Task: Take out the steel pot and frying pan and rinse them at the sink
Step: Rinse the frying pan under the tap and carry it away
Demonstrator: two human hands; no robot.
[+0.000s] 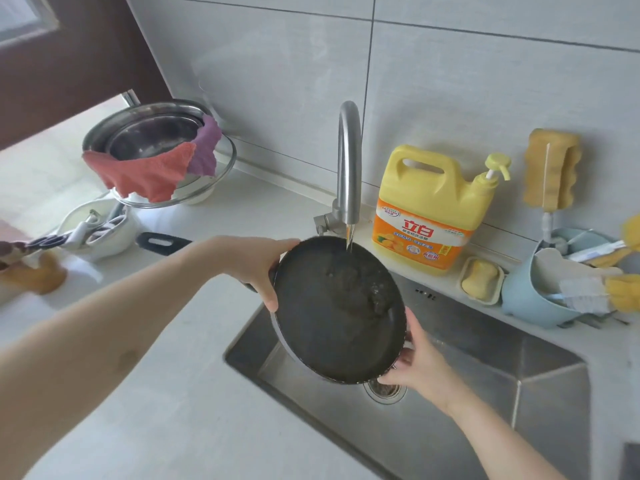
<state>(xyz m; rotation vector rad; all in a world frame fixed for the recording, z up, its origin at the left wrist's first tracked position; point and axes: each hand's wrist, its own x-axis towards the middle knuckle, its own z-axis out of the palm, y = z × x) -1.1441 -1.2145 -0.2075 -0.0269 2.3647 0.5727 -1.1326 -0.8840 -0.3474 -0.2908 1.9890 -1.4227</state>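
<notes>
A dark frying pan (332, 323) is tilted over the steel sink (540, 358), its black handle (162, 242) sticking out to the left over the counter. Water runs from the curved tap (348, 161) onto the pan's inner surface and splashes there. My left hand (263, 268) grips the pan's upper left rim. My right hand (415, 365) holds the lower right rim, fingers curled under it. The steel pot (149, 136) stands on the counter at the back left, with red and purple cloths (145, 174) draped over its rim.
A yellow detergent jug (429, 209) stands right of the tap, beside a soap dish (481, 280). A blue caddy (540, 289) with brushes and a yellow sponge (550, 168) are at far right. A white bowl (100, 226) of utensils sits below the pot.
</notes>
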